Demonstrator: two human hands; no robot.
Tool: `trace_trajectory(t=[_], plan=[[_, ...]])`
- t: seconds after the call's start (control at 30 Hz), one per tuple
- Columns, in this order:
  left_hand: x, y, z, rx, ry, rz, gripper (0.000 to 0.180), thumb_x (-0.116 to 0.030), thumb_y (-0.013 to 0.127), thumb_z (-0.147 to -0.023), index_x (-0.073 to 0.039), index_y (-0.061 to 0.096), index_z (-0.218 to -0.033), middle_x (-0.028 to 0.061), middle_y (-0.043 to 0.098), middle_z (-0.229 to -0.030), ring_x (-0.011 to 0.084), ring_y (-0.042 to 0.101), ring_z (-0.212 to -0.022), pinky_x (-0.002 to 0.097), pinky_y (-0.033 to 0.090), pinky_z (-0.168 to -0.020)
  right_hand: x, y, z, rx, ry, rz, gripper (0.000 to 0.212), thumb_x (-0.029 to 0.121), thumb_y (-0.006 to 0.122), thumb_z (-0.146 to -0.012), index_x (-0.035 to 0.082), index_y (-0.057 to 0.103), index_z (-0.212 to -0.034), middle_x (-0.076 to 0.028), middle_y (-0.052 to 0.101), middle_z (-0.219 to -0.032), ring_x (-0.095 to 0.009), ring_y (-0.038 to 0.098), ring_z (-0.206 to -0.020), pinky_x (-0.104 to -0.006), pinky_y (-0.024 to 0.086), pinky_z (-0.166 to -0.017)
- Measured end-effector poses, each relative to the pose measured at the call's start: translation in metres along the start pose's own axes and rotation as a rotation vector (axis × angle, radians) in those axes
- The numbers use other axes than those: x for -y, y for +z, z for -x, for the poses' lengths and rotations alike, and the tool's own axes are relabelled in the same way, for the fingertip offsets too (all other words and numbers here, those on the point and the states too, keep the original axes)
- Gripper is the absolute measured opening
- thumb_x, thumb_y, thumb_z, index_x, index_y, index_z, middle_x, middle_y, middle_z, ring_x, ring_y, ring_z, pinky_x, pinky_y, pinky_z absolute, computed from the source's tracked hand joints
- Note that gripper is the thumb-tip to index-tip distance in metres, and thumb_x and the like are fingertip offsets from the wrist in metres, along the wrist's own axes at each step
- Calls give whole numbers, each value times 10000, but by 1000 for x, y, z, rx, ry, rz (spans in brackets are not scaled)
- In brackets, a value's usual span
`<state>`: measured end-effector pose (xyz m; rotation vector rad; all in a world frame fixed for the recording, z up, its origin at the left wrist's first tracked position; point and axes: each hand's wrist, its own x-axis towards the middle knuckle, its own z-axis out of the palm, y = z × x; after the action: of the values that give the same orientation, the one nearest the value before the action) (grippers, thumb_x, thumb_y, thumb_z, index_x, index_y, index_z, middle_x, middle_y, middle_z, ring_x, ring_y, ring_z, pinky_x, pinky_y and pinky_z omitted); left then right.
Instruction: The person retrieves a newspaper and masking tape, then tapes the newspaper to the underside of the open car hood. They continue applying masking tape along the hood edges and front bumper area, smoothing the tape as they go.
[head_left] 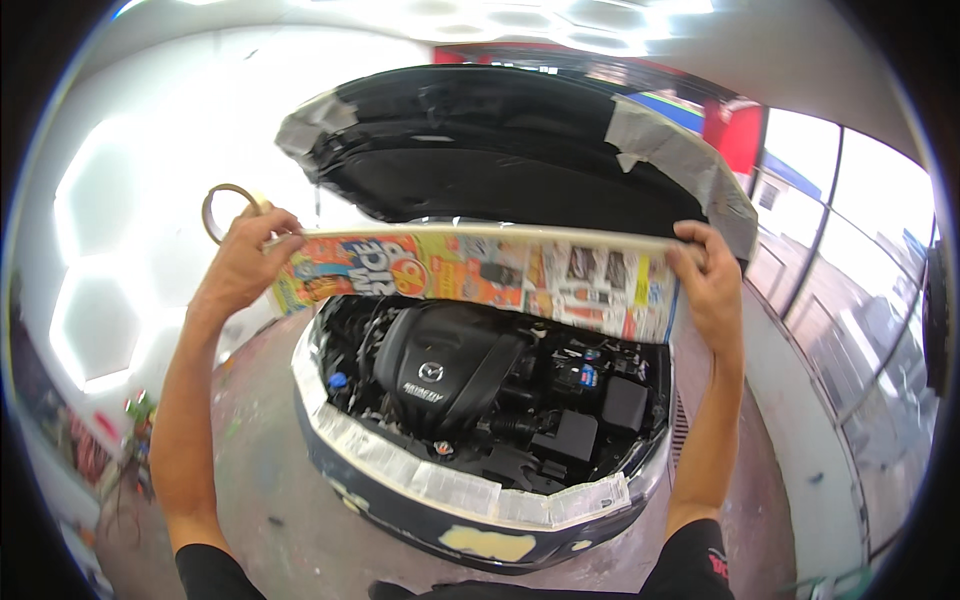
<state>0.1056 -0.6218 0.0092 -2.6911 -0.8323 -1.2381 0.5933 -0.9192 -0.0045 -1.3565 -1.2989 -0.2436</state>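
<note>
Stretched between my two hands is a long strip of printed newspaper [480, 275], its upper edge lined with pale masking tape. My left hand [248, 255] pinches the strip's left end, and a roll of masking tape [213, 218] sits at that hand's fingers. At the other end, my right hand [708, 275] grips the upper corner between thumb and fingers. The strip hangs above the open engine bay and hides its rear part. Below it show the black engine cover [440, 355] and a black box-shaped part [565, 438].
The raised black hood [500, 150] has paper taped over its side edges. Taped paper strips [440, 485] line the bay's front edge. The dark bumper [400, 528] carries a yellowish patch [488, 543]. A bright wall [100, 270] stands left; glass panels [830, 200] stand right.
</note>
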Motion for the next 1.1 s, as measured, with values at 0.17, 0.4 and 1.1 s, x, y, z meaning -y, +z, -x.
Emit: trace_trajectory(t=[0.17,0.4,1.1], plan=[[64,17,-74,-129,59,113,237,-177,720,-1014,-13,723,-1185,114,669,-948,211,615,-886,371,490,-806,20,33,-49,-237,-108,143,344,279,786,-1026,-40,759,-1153,-132,805,-1057,-146,735,-978,-298,566,-867],[121,34,-138,-251,284,158,341,-245,680,-1085,37,713,-1274,72,655,-836,132,585,-773,320,484,-725,20,65,-25,-616,-98,279,344,297,809,-977,-2,826,-1146,-101,820,-1002,-180,746,-912,-323,581,-865],[175,36,-217,-268,312,386,437,-392,643,-1112,32,745,-1138,48,729,-944,106,608,-888,290,482,-864,-5,85,-28,-818,-12,92,240,216,816,-973,7,841,-1088,-100,828,-992,-154,752,-903,-327,589,-859]])
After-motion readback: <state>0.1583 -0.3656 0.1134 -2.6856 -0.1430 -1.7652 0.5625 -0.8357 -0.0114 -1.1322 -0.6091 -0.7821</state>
